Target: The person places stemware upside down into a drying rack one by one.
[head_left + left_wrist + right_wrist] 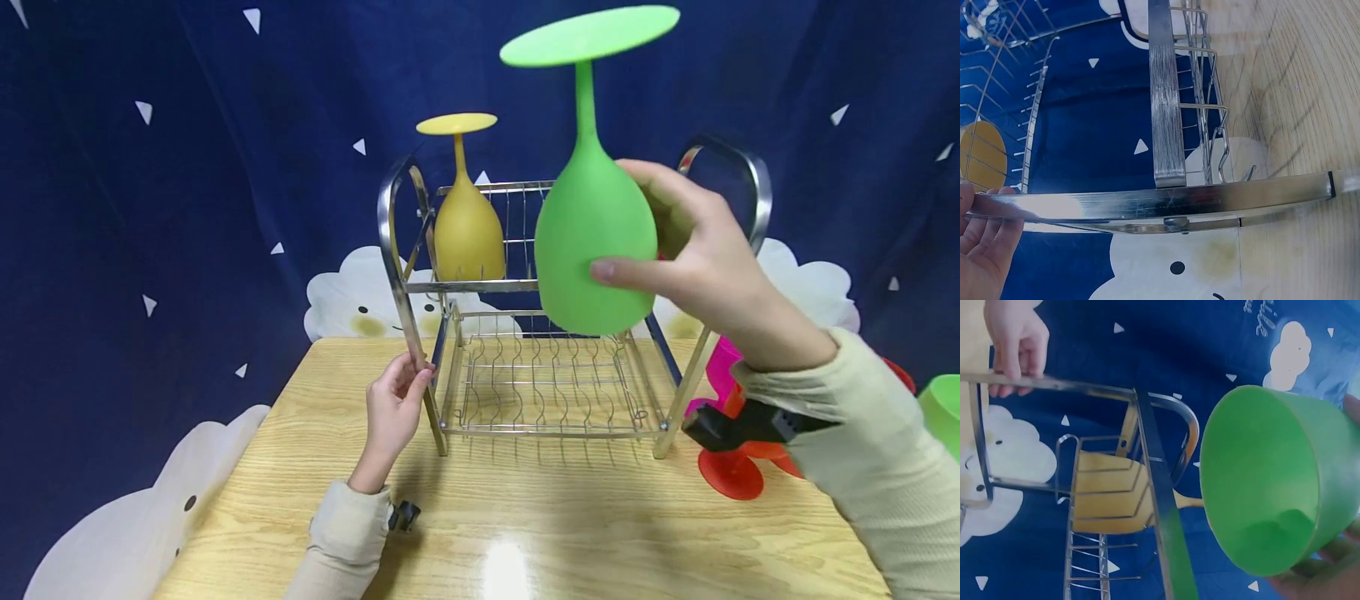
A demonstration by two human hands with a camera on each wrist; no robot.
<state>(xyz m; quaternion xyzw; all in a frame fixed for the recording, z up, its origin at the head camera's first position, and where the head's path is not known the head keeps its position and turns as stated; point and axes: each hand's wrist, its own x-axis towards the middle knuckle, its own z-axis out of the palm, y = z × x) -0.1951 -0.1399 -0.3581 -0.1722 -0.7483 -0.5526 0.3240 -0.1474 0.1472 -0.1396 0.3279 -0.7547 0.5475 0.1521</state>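
A green plastic goblet [596, 242] is held upside down by my right hand [693, 242], thumb on the near side of its bowl. It hangs in front of the upper tier of a two-tier metal dish rack [480, 286], and its open mouth faces the right wrist view. My left hand [395, 408] pinches the rack's left front leg, also seen in the left wrist view where the fingers [997, 244] wrap the metal bar [1210, 203]. A yellow goblet [468, 237] stands inverted at the left of the upper tier.
The rack's lower wire tier [547, 383] sits just above the wooden table [570, 517]. To the right, partly behind my right arm, are red goblets [731, 475], a magenta one [722, 367] and another green one [943, 404]. A dark blue curtain [225, 125] hangs behind.
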